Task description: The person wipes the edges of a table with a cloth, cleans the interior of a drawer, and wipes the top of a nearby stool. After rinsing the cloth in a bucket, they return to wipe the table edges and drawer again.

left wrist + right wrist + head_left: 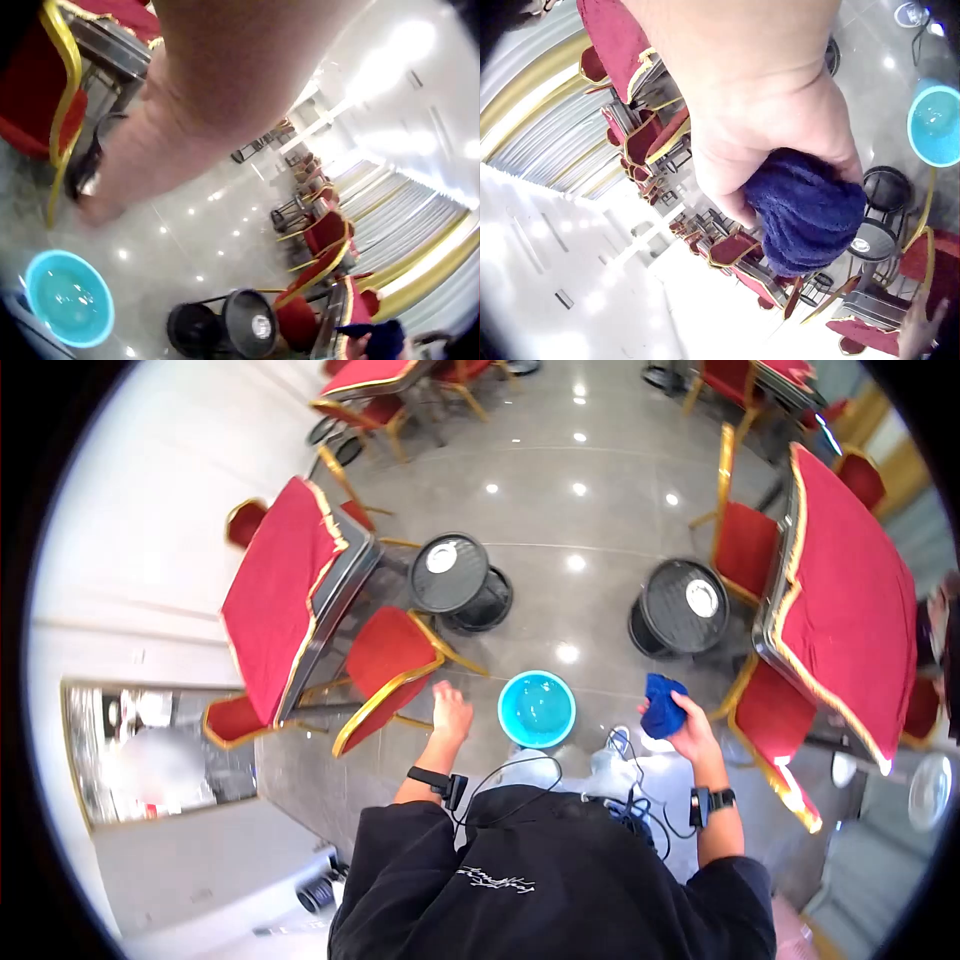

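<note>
My right hand (692, 732) grips a bunched dark blue cloth (662, 705), raised to the right of a turquoise basin (503, 702). In the right wrist view, the fingers and thumb curl round the folded cloth (806, 214), and part of it hangs below them. The basin stands on the floor in front of the feet, with liquid inside that glints. Out to the left of the basin, my left hand (452, 712) is held in the air with relaxed fingers and nothing in it.
Two round black stools (682, 605) stand ahead, one on each side. A red chair (392, 660) is close to the left hand, another red chair (775, 710) close to the right. Tables with red cloths (850, 600) flank both sides. A thin black cable (510, 762) hangs between the wrists.
</note>
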`<action>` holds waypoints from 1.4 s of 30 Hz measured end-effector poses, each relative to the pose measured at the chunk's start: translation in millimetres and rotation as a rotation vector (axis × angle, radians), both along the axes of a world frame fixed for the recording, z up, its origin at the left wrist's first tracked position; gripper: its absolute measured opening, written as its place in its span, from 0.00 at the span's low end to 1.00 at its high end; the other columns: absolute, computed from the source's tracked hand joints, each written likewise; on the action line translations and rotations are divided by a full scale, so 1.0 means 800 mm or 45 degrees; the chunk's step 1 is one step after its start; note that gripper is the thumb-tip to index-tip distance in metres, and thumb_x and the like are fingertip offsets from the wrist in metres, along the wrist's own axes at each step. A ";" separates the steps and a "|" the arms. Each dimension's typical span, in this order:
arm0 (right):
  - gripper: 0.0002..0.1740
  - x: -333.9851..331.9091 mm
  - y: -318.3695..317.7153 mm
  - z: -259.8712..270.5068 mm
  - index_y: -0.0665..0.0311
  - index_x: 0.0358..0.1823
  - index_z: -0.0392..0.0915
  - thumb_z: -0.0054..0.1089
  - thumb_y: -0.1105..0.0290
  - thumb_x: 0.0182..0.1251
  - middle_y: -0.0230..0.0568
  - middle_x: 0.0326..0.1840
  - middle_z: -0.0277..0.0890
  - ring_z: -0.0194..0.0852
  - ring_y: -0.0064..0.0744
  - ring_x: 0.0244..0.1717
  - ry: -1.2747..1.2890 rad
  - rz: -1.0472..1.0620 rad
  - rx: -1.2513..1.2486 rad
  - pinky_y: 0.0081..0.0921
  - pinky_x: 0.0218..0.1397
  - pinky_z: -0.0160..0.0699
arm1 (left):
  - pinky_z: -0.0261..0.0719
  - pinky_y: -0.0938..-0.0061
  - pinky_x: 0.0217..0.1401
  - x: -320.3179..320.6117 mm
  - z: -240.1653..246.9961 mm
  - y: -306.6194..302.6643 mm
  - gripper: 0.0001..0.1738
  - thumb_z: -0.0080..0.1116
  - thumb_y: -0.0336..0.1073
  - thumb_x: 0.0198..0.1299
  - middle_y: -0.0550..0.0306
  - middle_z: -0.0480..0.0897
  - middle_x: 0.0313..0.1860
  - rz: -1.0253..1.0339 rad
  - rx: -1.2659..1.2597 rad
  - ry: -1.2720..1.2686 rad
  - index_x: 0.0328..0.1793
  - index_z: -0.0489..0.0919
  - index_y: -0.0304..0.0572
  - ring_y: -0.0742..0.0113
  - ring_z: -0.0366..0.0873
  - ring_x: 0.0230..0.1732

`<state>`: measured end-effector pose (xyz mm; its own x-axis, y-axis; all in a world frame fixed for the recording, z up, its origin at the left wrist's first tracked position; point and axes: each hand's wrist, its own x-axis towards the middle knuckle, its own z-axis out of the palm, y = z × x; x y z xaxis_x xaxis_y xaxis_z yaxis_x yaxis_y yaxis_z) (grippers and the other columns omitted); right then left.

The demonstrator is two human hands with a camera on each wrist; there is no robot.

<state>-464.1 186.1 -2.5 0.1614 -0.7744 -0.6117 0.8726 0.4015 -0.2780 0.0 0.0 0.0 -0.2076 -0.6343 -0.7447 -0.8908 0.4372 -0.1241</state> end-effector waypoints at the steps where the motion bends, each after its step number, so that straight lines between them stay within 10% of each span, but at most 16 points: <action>1: 0.33 -0.004 0.007 0.011 0.67 0.75 0.68 0.61 0.59 0.74 0.52 0.67 0.78 0.80 0.57 0.66 0.011 0.018 0.018 0.51 0.71 0.78 | 0.69 0.40 0.73 0.031 -0.022 0.018 0.41 0.55 0.69 0.68 0.41 0.78 0.71 -0.105 0.047 0.030 0.80 0.69 0.56 0.42 0.75 0.72; 2: 0.32 -0.004 0.012 0.025 0.67 0.75 0.68 0.60 0.59 0.74 0.52 0.66 0.78 0.80 0.56 0.66 0.022 0.023 0.038 0.50 0.70 0.79 | 0.73 0.42 0.70 0.054 -0.027 0.044 0.38 0.58 0.65 0.69 0.40 0.80 0.68 -0.213 0.101 0.056 0.78 0.71 0.54 0.46 0.80 0.67; 5: 0.32 -0.046 -0.046 0.027 0.66 0.75 0.68 0.61 0.62 0.73 0.47 0.67 0.79 0.80 0.50 0.66 0.007 0.079 -0.051 0.46 0.71 0.78 | 0.80 0.48 0.62 0.037 0.006 0.032 0.29 0.61 0.54 0.70 0.43 0.82 0.64 1.161 0.415 0.881 0.71 0.77 0.50 0.45 0.86 0.58; 9: 0.28 -0.060 -0.094 0.042 0.65 0.72 0.73 0.61 0.64 0.72 0.44 0.67 0.80 0.81 0.42 0.66 0.070 0.114 -0.121 0.42 0.71 0.78 | 0.84 0.59 0.56 0.024 0.011 0.033 0.22 0.62 0.48 0.69 0.46 0.89 0.50 0.616 -0.110 0.643 0.60 0.83 0.40 0.51 0.88 0.53; 20: 0.38 -0.063 -0.370 0.098 0.65 0.79 0.64 0.54 0.64 0.65 0.47 0.77 0.71 0.72 0.47 0.75 0.038 0.652 -0.341 0.46 0.77 0.70 | 0.84 0.68 0.57 -0.140 0.059 -0.172 0.20 0.66 0.43 0.70 0.53 0.89 0.51 0.998 -0.123 1.618 0.63 0.82 0.41 0.65 0.86 0.52; 25: 0.37 0.007 -0.585 0.110 0.63 0.82 0.58 0.62 0.68 0.75 0.43 0.73 0.73 0.76 0.38 0.70 0.343 0.981 -0.377 0.39 0.71 0.79 | 0.82 0.58 0.65 -0.227 0.092 -0.341 0.46 0.75 0.49 0.58 0.43 0.79 0.67 0.515 -0.069 1.858 0.80 0.67 0.45 0.49 0.81 0.63; 37: 0.34 0.194 -1.036 0.091 0.62 0.76 0.65 0.56 0.48 0.81 0.40 0.65 0.77 0.80 0.29 0.60 0.962 1.712 -0.314 0.35 0.61 0.81 | 0.82 0.58 0.50 -0.150 0.038 -0.654 0.30 0.70 0.40 0.52 0.39 0.86 0.43 1.378 -0.620 1.827 0.61 0.78 0.37 0.46 0.87 0.45; 42: 0.33 0.257 -1.252 0.033 0.50 0.74 0.70 0.61 0.44 0.75 0.38 0.66 0.79 0.81 0.34 0.62 0.484 1.864 -0.120 0.37 0.60 0.79 | 0.80 0.77 0.47 -0.088 -0.007 -0.752 0.16 0.66 0.32 0.67 0.62 0.85 0.42 1.767 -0.621 2.018 0.59 0.78 0.40 0.78 0.80 0.42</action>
<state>-258.7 -815.7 24.0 0.6494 -0.1139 -0.7519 -0.3955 0.7938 -0.4619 -70.2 -601.4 -5.8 0.3152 -0.9193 -0.2354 0.0331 -0.2373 0.9709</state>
